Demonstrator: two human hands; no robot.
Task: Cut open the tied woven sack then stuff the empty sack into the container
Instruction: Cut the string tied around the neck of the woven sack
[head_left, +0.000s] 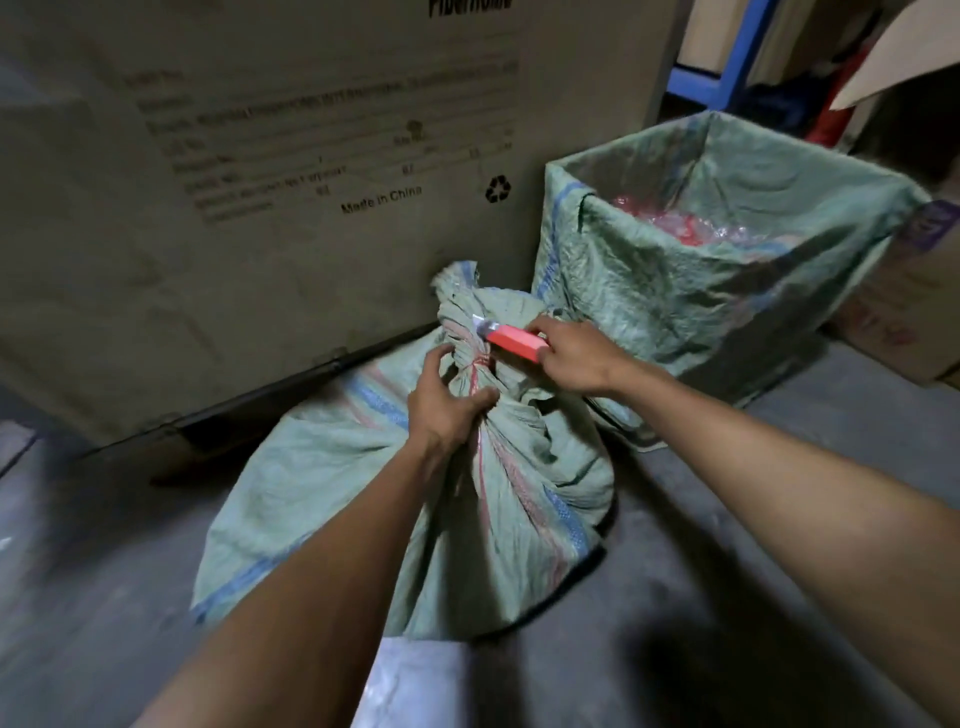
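Observation:
A full green woven sack (332, 493) with blue and red stripes stands on the floor, its neck bunched and tied with red string (480, 361). My left hand (449, 400) grips the neck just below the tie. My right hand (574, 358) holds a red utility knife (514, 340) whose blade tip touches the bunched neck just above the string. The container (675, 280), a box lined with a green woven sack, stands open to the right and holds red and clear plastic (691, 228).
A large printed cardboard crate (260, 156) rises right behind the sack. More cardboard boxes (904, 312) sit at the right edge, with a blue shelf frame (727, 67) behind the container. A pale plastic sheet (410, 680) lies on the grey concrete floor near my feet.

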